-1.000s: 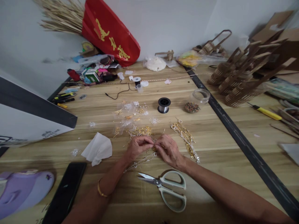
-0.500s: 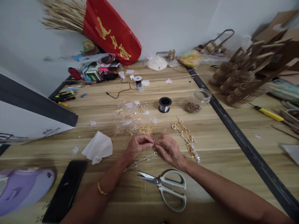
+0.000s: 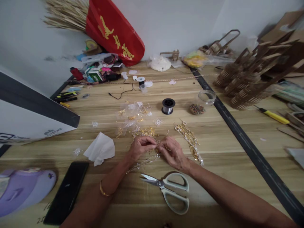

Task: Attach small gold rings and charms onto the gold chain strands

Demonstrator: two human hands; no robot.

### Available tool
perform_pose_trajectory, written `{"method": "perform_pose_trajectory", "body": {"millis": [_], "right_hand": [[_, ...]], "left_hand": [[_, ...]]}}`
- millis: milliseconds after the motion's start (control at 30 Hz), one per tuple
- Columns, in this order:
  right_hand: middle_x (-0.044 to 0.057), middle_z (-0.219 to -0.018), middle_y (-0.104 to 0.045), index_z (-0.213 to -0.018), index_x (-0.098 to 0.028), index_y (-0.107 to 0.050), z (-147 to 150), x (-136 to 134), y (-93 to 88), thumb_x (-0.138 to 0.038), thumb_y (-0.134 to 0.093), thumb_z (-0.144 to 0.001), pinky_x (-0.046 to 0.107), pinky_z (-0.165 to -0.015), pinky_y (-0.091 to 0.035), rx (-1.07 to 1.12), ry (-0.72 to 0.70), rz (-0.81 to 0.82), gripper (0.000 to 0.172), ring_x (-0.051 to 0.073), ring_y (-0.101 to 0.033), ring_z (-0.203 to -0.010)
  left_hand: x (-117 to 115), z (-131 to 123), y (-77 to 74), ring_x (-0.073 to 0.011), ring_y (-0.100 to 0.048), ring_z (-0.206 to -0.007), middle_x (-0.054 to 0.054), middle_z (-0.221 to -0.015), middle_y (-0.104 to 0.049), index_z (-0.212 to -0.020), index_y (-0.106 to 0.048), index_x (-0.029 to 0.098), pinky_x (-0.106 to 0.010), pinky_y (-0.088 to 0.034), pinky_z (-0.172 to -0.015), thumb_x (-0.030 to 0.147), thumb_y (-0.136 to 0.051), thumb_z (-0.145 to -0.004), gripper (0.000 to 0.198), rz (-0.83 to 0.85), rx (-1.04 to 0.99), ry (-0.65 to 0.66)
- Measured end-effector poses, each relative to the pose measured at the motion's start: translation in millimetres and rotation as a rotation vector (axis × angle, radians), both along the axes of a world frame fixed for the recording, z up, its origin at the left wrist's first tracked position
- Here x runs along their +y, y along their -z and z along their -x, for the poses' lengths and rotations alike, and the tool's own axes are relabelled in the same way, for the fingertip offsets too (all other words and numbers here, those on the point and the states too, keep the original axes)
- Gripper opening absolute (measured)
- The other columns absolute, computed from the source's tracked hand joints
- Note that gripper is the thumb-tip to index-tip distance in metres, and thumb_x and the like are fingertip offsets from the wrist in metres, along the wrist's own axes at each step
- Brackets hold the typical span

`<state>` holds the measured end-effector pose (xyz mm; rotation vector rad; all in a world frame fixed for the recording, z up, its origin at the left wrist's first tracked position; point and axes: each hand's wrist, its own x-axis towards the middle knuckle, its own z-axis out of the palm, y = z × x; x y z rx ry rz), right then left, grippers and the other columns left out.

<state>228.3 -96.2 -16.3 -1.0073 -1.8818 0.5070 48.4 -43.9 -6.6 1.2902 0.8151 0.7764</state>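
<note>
My left hand [image 3: 142, 148] and my right hand [image 3: 173, 152] meet fingertip to fingertip over the table, both pinched. What sits between the fingertips is too small to make out. Just below them lies a silver chain [image 3: 142, 164] with a ring at its end. Loose gold beads [image 3: 147, 131] are scattered right behind my left hand. To the right of my right hand rests a bundle of gold and silver chains [image 3: 188, 139] with rings. White-handled scissors [image 3: 167, 189], blades slightly apart, lie nearer me, pointing left.
A wire spool [image 3: 168, 106] and a clear jar of mixed beads [image 3: 197, 109] stand farther back. At left are a white tissue [image 3: 101, 149], a black phone [image 3: 66, 193] and a purple object [image 3: 26, 193]. Small wooden baskets [image 3: 242, 82] and a yellow-handled cutter [image 3: 273, 115] are at right.
My hands stay almost in the same place, fingertips still together. The whole view has shifted very slightly; the things on the table have not moved.
</note>
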Motion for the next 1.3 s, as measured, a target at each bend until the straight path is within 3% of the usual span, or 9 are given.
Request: {"method": "perform_pose_trajectory", "body": {"millis": [433, 800, 1300], "right_hand": [[0.005, -0.075, -0.055, -0.086, -0.018, -0.054, -0.1, 0.5, 2.8, -0.020, -0.046, -0.090, 0.032, -0.068, -0.039, 0.004, 0.002, -0.010, 0.009, 0.017, -0.048, -0.072], [0.005, -0.075, -0.055, -0.086, -0.018, -0.054, -0.7, 1.0, 0.5, -0.021, -0.045, -0.091, 0.032, -0.067, -0.039, 0.005, 0.005, -0.008, 0.011, 0.018, -0.049, -0.072], [0.004, -0.075, -0.055, -0.086, -0.018, -0.054, -1.2, 2.1, 0.7, -0.017, -0.047, -0.089, 0.031, -0.067, -0.039, 0.006, 0.003, -0.023, 0.007, 0.017, -0.048, -0.072]], "left_hand": [[1.1, -0.4, 1.1, -0.0120, -0.059, -0.066, -0.003, -0.068, -0.067, -0.065, -0.068, 0.013, -0.023, -0.046, -0.066, 0.023, -0.077, -0.062, 0.014, -0.013, -0.039, 0.026], [1.7, -0.2, -2.9, -0.0131, -0.059, -0.071, -0.004, -0.072, -0.068, -0.068, -0.071, 0.014, -0.024, -0.046, -0.070, 0.023, -0.074, -0.066, 0.010, -0.044, 0.064, 0.003], [3.7, 0.2, 1.3, -0.0126, -0.060, -0.065, -0.003, -0.068, -0.069, -0.063, -0.070, 0.014, -0.023, -0.046, -0.065, 0.023, -0.079, -0.058, 0.014, 0.037, 0.067, -0.022]]}}
